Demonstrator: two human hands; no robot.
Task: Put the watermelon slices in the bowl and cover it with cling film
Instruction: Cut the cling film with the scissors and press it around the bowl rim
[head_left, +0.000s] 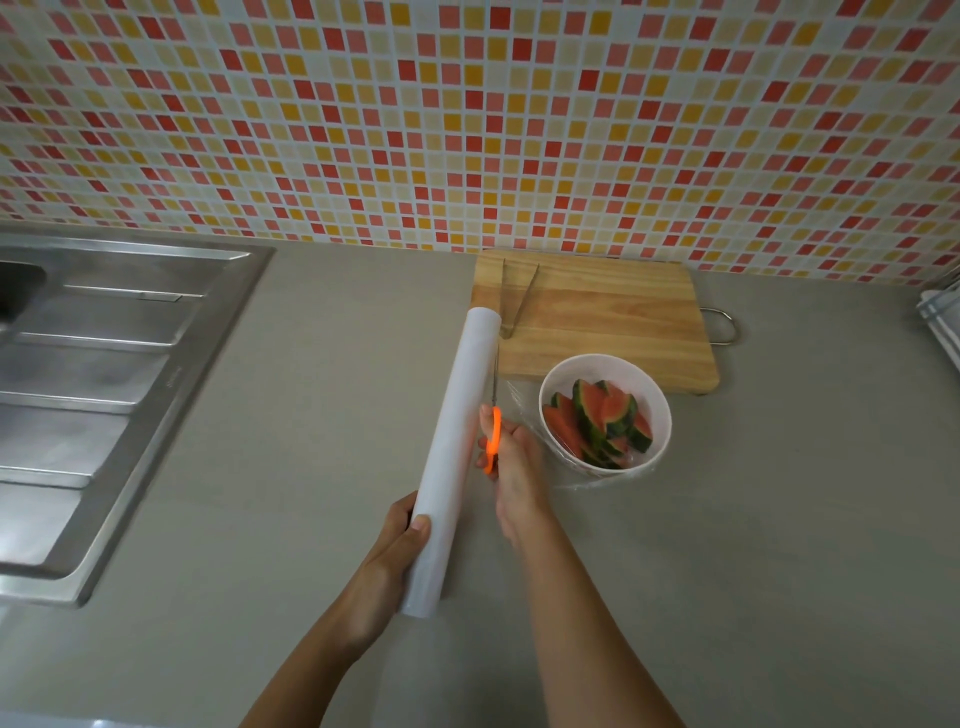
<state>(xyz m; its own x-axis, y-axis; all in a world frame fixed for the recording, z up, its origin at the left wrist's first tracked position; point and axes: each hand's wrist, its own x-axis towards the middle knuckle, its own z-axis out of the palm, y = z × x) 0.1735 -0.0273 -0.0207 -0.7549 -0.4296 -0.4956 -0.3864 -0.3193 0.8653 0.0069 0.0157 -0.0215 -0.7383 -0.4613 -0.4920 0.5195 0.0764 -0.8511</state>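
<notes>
at far left the steel sink drainboard (104, 364) lies idle; a faint stamp on its edge is too small to read. the left hand (395, 551) is wrapped tight round the near end of the cling film roll (457, 441), holding it lifted and angled away, likely to keep the drawn film taut for cutting. the roll is plain white, with no label showing. just right of it the right hand (511, 467) has its fingers clamped in the orange scissors (494, 441), blades pointing along the roll. a sheet of film (519, 402) runs to the white bowl (655, 395), where the watermelon slices (597, 421) sit. behind, tongs (514, 296) rest on the wooden cutting board (597, 322).
</notes>
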